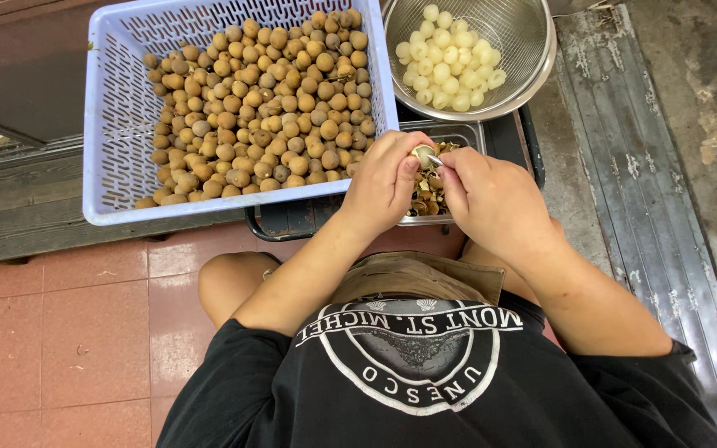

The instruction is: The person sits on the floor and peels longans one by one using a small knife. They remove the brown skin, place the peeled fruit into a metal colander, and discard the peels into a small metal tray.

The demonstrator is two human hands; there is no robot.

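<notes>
Longan fruit (pixel 421 153), small, round and partly stripped of its brown shell, sits pinched in the fingertips of the person's left hand (pixel 383 184), directly above a shallow metal tray (pixel 466 133) of discarded shells. The left hand is curled closed around the fruit. The right hand (pixel 491 199) is also closed, gripping a thin metal tool (pixel 433 159) whose tip presses into the fruit. Beyond the hands, toward the far left, stands a pale blue slotted plastic basket (pixel 109 108) heaped with unpeeled brown longans (pixel 267 99); toward the far right a metal strainer bowl (pixel 533 50) holds peeled white fruit (pixel 450 66). Both hands hover over the tray's near edge, above the seated person's bare knee (pixel 230 286) and a reddish tiled floor (pixel 68 332). Judging from this grip, the wet fruit could squirt free and drop among the shells, or the tool tip could slip off the slick flesh toward the left thumb, since the fingers crowd so closely together.
</notes>
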